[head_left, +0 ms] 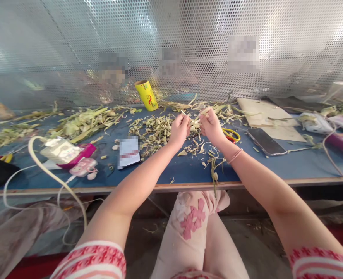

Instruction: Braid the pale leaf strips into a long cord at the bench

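My left hand (180, 128) and my right hand (211, 124) are raised over the blue table, close together, fingers pinched. A pale green plant strip (195, 124) shows between them, with both hands closed on it; its exact shape is hard to make out against the scraps behind. Below and to the left lies a heap of short, curled plant pieces (152, 133). Beside my right wrist rest yellow-and-red handles (232, 135), apparently of scissors, partly hidden. Thin peelings (195, 148) are scattered under my hands, and a longer stalk (213, 170) hangs over the table edge.
Leafy stalks (83, 122) lie at left, near a power strip (61, 152) with cables. A small box (129, 152) and a phone (266, 142) flank my arms. Behind stand a yellow tube (146, 95) and a perforated metal panel (200, 50). Brown cardboard (264, 112) lies right.
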Demonstrator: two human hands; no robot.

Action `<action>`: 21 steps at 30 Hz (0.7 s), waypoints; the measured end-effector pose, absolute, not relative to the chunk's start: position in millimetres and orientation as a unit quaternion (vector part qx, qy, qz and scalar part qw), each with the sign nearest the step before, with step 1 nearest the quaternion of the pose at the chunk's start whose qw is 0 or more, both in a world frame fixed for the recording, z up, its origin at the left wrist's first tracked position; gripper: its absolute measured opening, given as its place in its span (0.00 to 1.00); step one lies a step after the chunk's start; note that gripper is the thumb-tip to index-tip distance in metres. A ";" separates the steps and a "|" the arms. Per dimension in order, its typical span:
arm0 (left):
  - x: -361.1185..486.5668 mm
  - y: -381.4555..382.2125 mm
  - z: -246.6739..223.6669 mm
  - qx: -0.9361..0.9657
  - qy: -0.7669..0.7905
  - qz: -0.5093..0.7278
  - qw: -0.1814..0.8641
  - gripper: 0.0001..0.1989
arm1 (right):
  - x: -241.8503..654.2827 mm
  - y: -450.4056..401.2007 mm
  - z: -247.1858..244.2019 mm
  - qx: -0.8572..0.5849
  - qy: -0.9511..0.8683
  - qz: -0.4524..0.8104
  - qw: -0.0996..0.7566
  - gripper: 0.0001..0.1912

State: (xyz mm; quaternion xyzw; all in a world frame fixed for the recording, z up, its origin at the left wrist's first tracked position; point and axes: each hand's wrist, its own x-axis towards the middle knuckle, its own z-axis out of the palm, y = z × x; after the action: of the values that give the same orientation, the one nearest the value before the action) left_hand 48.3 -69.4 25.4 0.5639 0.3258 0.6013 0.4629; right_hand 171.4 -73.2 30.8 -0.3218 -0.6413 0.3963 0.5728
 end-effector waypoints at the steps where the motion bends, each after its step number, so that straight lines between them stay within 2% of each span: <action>1: 48.3 -70.7 25.8 0.572 0.327 0.590 0.468 0.17 | 172.6 -72.3 30.4 -0.323 -0.641 0.392 0.576 0.14; 6: 49.2 -72.0 24.3 0.625 0.299 0.548 0.469 0.15 | 178.2 -69.6 29.6 -0.327 -0.644 0.391 0.571 0.15; 10: 46.8 -68.4 23.1 0.675 0.308 0.539 0.399 0.18 | 180.2 -67.9 28.3 -0.335 -0.675 0.380 0.537 0.16; 15: 43.1 -68.4 26.4 0.718 0.333 0.534 0.297 0.18 | 182.5 -67.2 26.5 -0.358 -0.708 0.303 0.528 0.12; 21: 42.6 -71.2 29.5 0.731 0.333 0.523 0.284 0.14 | 184.5 -75.7 32.2 -0.359 -0.730 0.226 0.536 0.08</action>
State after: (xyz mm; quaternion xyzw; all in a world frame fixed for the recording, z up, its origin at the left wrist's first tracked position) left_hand 42.6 -71.2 29.5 0.7313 0.3334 0.5226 0.2844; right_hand 184.5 -75.7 32.2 -0.3591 -0.7301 0.2256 0.5358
